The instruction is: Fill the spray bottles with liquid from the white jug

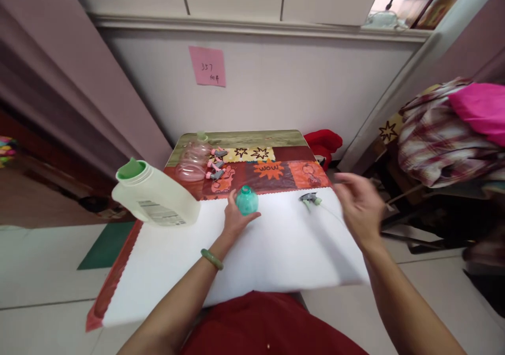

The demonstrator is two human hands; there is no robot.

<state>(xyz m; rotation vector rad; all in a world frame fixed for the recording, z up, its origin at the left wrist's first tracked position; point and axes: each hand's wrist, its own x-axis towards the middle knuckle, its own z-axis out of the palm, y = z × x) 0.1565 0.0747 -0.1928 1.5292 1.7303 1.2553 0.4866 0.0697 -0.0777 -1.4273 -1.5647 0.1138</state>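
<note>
Left hand (235, 219): wrapped around the lower side of the teal bottle (247, 201).
Teal bottle: upright on the white sheet (256, 255), mid-table.
Right hand (360, 208): spread open, holding nothing, blurred.
Spray head (311, 199): lying between bottle and right hand, just beside the fingers.

One jug (155, 200), four sprayers (311, 199) — perhaps four bottles (246, 201).

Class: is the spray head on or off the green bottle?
Off. The green bottle in the left hand has no sprayer on top; the spray head lies apart on the sheet.
</note>
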